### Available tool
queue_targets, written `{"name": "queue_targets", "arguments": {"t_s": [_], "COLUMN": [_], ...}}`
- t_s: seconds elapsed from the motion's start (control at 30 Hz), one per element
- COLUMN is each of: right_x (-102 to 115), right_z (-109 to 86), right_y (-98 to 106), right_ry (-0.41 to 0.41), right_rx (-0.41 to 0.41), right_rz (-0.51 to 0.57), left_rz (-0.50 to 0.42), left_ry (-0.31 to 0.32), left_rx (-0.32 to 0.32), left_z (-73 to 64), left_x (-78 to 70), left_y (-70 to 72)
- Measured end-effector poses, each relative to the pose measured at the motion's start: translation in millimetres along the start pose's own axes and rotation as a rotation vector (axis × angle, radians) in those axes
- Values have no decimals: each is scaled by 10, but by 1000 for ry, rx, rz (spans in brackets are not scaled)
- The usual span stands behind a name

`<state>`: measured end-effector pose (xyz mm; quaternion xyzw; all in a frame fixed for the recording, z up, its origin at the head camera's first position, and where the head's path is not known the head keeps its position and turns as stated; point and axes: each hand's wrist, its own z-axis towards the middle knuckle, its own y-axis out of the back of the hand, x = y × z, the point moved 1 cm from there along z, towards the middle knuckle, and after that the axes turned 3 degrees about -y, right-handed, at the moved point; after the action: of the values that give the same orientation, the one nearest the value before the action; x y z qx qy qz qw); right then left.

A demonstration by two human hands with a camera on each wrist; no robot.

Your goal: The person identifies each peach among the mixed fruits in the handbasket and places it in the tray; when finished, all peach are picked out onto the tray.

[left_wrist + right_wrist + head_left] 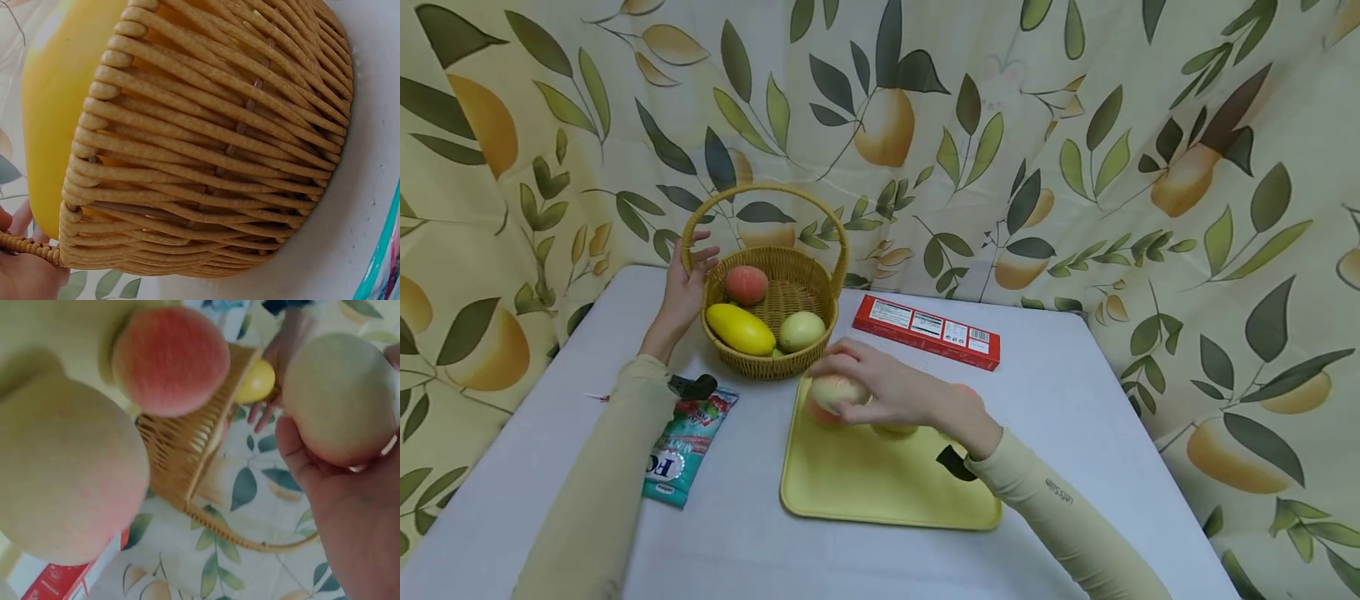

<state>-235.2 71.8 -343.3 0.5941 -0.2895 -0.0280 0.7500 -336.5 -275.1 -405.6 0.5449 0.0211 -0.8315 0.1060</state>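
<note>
My right hand (887, 383) holds a pale peach (342, 400) with a pink blush, thumb and fingers around its sides, above the yellow tray (880, 487). Other peaches lie on the tray, among them a red peach (172, 361) and a pale pink peach (72, 469); the arm partly hides them in the head view. With fingers fairly straight, my left hand (687, 279) rests against the handle of the wicker basket (760, 367) at its left side. Inside the basket are a red peach (747, 285), a long yellow fruit (741, 329) and a pale green round fruit (802, 330).
A red box (927, 331) with white label panels lies behind the tray, right of the basket. Left of the tray, a green snack packet (681, 450) lies partly under my left forearm. A patterned cloth (1000, 150) hangs behind the white-covered table (1075, 467).
</note>
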Motion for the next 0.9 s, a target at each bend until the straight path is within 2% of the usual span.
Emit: {"name": "queue_targets", "arguments": {"t_s": [0.2,0.33,0.57,0.9], "right_x": [176,241,246,287], "right_z": [-168,-228,-212,-144], "right_y": [-251,-399,-575,-661], "right_ry": [-45,-35,-10,-1], "right_rx": [203,310,332,377], "right_rz": [-105,-151,-174,-243], "left_rz": [-2,-21,-16,-15], "left_ry": [-9,5,13,40], "left_rx": [-6,-5,-3,-19], "left_z": [29,29,65,48], "left_x": [0,10,22,31], "left_y": [-21,-4,14,6]}}
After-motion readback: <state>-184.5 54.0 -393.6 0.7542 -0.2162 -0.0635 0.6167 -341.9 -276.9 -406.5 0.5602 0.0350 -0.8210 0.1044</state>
